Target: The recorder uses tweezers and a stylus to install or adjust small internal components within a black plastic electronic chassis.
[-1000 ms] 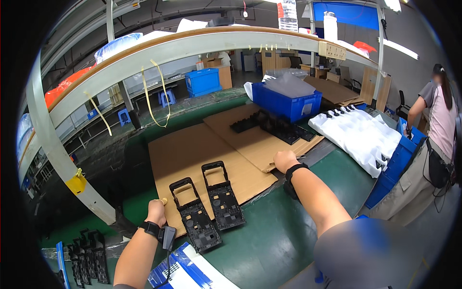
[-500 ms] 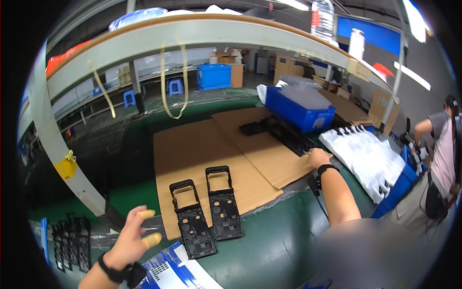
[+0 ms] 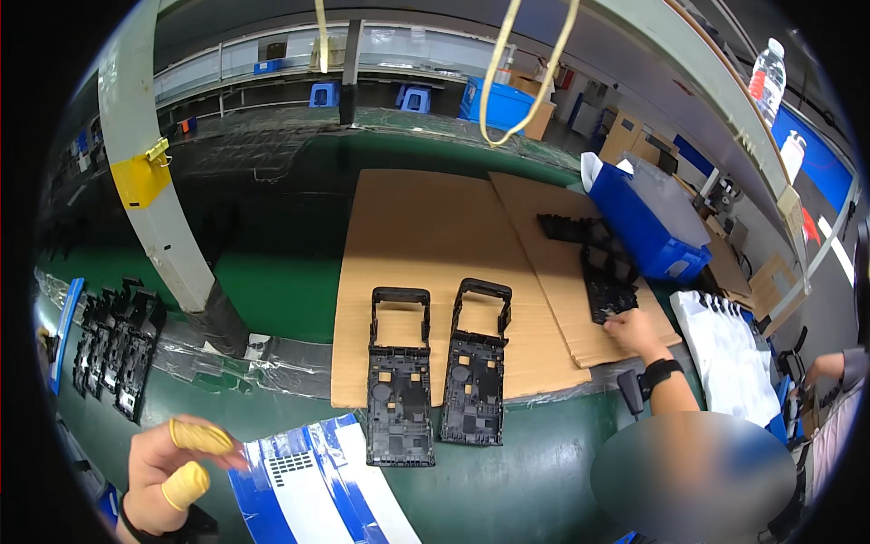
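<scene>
My right hand (image 3: 637, 334) is at the right of the cardboard, fingers closed on the near end of a black plastic housing (image 3: 611, 292). My left hand (image 3: 177, 471), with yellow finger cots on thumb and index finger, is at the lower left with its fingers apart. Its fingertips reach the left edge of a blue and white sheet (image 3: 304, 490) bearing small black pads; whether they touch it I cannot tell. Two more black housings, each with an open frame at its far end, lie side by side: a left one (image 3: 400, 399) and a right one (image 3: 475, 385).
Brown cardboard (image 3: 408, 236) covers part of the green table (image 3: 544, 462). More black parts (image 3: 118, 349) stand at the left. A blue bin (image 3: 648, 222) and white bagging (image 3: 725, 354) are at the right. A grey post (image 3: 168, 208) rises at the left; another person (image 3: 838, 399) is at far right.
The view has swung left and down. My left hand has come to the edge of the blue and white sheet. My right hand stays at the near end of the black housing.
</scene>
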Demonstrator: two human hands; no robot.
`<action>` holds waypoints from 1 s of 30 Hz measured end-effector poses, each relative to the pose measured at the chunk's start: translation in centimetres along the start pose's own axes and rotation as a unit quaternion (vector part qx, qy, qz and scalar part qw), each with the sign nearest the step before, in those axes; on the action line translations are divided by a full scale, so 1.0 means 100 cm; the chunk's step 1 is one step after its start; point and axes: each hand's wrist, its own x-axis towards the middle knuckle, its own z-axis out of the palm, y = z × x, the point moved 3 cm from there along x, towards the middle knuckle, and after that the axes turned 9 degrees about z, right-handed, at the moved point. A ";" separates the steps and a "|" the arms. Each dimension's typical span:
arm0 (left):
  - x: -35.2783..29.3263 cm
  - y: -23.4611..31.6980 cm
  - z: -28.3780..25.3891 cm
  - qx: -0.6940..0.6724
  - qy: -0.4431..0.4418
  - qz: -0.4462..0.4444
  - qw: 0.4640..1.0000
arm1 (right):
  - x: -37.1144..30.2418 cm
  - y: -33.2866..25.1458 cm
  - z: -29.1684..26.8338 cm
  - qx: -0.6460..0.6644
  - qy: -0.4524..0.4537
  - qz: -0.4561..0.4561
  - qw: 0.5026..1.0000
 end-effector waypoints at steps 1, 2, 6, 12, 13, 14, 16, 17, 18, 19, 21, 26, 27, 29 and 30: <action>0.002 0.002 0.008 -0.076 -0.037 0.010 0.996 | -0.016 -0.011 0.002 0.003 0.028 -0.072 0.997; 0.000 0.002 0.013 -0.081 -0.060 0.046 0.994 | -0.033 -0.031 -0.001 0.009 0.017 -0.081 0.996; 0.015 -0.014 0.024 -0.085 -0.106 0.052 0.989 | -0.087 -0.041 0.003 0.077 -0.037 -0.080 0.993; 0.003 -0.007 0.009 -0.073 -0.125 0.040 0.989 | -0.155 -0.102 -0.022 -0.067 -0.011 -0.268 0.961; 0.004 0.001 0.010 -0.143 -0.090 0.045 0.985 | -0.143 -0.115 -0.034 -0.008 -0.011 -0.263 0.965; 0.005 0.009 0.010 -0.210 -0.051 0.050 0.975 | -0.127 -0.129 -0.043 0.053 -0.012 -0.259 0.964; 0.017 0.036 0.008 -0.204 -0.056 0.146 0.967 | -0.069 -0.138 -0.052 0.061 0.034 -0.208 0.976; 0.027 0.053 0.014 -0.246 -0.050 0.179 0.951 | -0.037 -0.137 -0.051 0.062 0.095 -0.222 0.969; 0.060 0.035 0.011 -0.260 -0.066 0.162 0.950 | 0.014 -0.111 -0.039 0.000 0.118 -0.181 0.976; 0.062 0.038 0.012 -0.253 -0.057 0.157 0.953 | 0.049 -0.099 -0.031 -0.041 0.127 -0.173 0.976; 0.053 0.049 0.014 -0.223 -0.022 0.152 0.963 | 0.113 -0.104 -0.002 -0.128 0.043 -0.154 0.979; 0.060 0.053 0.002 -0.161 0.027 0.134 0.977 | 0.160 -0.149 0.053 -0.101 0.027 -0.163 0.981; 0.058 0.055 -0.002 -0.148 0.038 0.126 0.980 | 0.162 -0.152 0.057 -0.156 0.007 -0.136 0.978; 0.054 0.060 -0.001 -0.134 0.059 0.111 0.983 | 0.160 -0.158 0.061 -0.214 -0.018 -0.115 0.970; 0.054 0.061 0.002 -0.132 0.067 0.102 0.984 | 0.157 -0.157 0.055 -0.161 0.025 -0.089 0.983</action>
